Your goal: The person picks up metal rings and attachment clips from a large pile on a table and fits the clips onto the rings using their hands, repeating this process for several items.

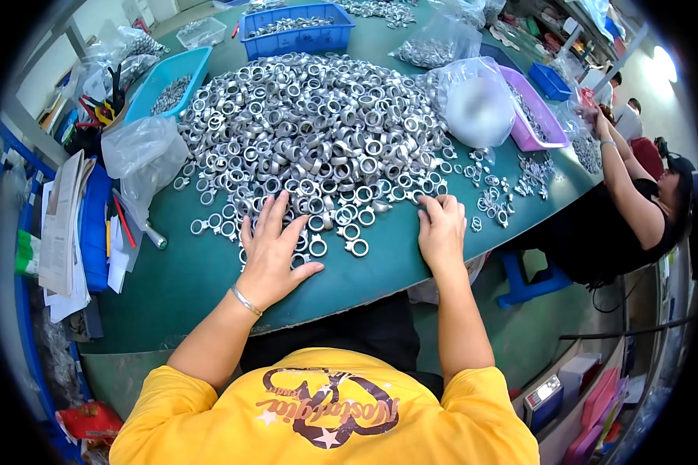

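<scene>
A large heap of silver metal rings [310,124], each with a small lug, lies on the green tabletop [186,287]. My left hand [271,252] rests palm down at the heap's near edge, fingers spread, the fingertips touching loose rings. Beside its thumb lie a few single rings [357,247]. On the right, my right hand [444,232] is at the heap's near right edge. Its fingers curl down close to the thumb by some rings; whatever they may pinch is hidden.
Behind the heap stands a blue bin [298,43] of parts; a turquoise tray [139,101] is at left, a pink tray [527,139] at right. Plastic bags [477,101] flank the heap. Small loose rings [492,203] lie rightward. Another person [628,209] works at the right.
</scene>
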A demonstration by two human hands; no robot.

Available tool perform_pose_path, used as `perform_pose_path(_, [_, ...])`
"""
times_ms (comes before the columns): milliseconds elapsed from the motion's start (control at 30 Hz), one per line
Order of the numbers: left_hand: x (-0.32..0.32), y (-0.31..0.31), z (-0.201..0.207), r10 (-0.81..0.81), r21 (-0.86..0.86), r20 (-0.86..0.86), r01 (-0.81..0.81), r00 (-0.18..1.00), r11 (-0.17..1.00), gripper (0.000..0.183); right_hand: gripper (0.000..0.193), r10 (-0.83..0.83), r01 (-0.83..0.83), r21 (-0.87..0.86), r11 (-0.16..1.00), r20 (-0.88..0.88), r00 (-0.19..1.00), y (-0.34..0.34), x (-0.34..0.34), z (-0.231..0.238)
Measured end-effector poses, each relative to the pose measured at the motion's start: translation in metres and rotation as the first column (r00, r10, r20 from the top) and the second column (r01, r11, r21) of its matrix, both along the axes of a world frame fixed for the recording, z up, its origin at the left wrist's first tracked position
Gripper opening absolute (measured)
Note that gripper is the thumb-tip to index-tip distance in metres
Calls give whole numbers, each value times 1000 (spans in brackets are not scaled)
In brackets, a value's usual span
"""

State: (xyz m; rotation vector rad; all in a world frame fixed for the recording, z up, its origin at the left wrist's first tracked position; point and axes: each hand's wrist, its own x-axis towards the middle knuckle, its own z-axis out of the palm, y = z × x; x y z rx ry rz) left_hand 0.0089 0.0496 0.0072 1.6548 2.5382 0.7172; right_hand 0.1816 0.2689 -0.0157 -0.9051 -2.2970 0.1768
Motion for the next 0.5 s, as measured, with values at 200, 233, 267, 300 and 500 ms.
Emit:
perform_pose_path(200, [-2, -4, -6, 28, 21, 13, -28, 1000, 999, 70, 13, 205, -221, -143, 965, -120, 971, -31, 2, -3])
perform_pose_path(233, [-2, -3, -1, 42, 35, 37, -43, 998, 998, 67, 12, 283, -329, -203, 922, -225, 932, -41, 3, 4])
perform_pose_path(267, [1, -2, 1, 45, 143, 44, -51, 998, 988, 62, 12, 276, -416, -421, 806, -353, 894, -51, 2, 3])
perform_pose_path(300, [3, 0, 10, 53, 255, -58, -37, 997, 966, 55, 12, 234, -501, -595, 629, -469, 851, -62, 1, 2])
perform_pose_path(500, [9, -2, 0, -258, 485, 444, 12, 858, 874, 16, 11, 81, -722, -686, 87, -718, 692, -89, -7, -1])
